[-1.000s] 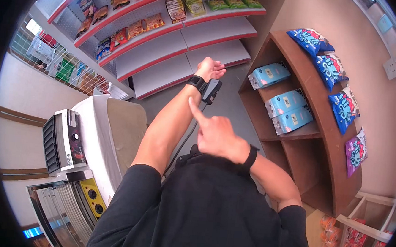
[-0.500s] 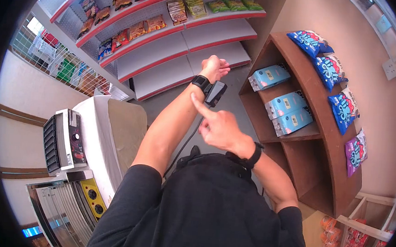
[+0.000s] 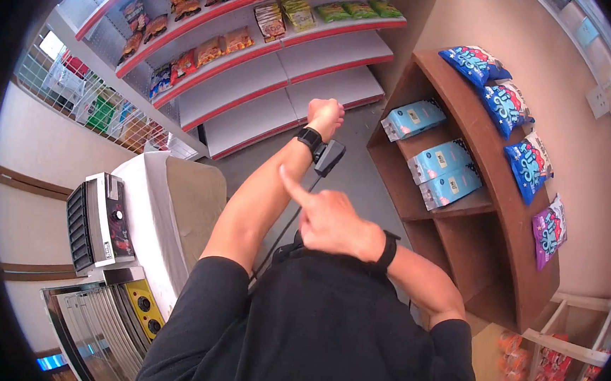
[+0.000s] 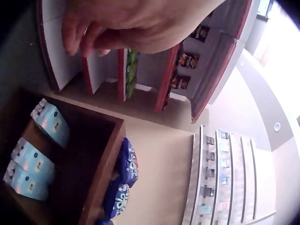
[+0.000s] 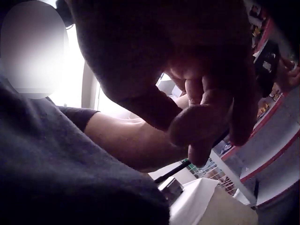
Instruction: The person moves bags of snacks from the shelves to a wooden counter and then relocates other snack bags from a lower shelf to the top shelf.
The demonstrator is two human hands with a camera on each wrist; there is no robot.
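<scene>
The left arm reaches forward over the floor, and its empty left hand [image 3: 326,114] has loosely curled fingers. In the left wrist view those fingers [image 4: 72,35] hang bent near the top. A black strap [image 3: 310,138] with a small dark camera [image 3: 330,158] is fastened round the left wrist. Pointing with a straight index finger, the right hand [image 3: 335,221] has its fingertip right at the left forearm [image 3: 255,205]. Its other fingers are folded, as the right wrist view shows, with nothing held in them. A dark band [image 3: 386,251] circles the right wrist.
Red-edged shelves [image 3: 243,126] with snack packets stand ahead. On the right, a brown cabinet [image 3: 428,64] holds light-blue boxes [image 3: 413,119], with several chip bags [image 3: 529,167] on top. A covered table [image 3: 145,200] stands left, beside a grill-like appliance [image 3: 109,216]. A cable [image 3: 277,241] hangs below the left arm.
The left hand's fingers have curled in, and the hand has dropped slightly. The right index fingertip has moved from near the wrist strap down the forearm toward the elbow.
</scene>
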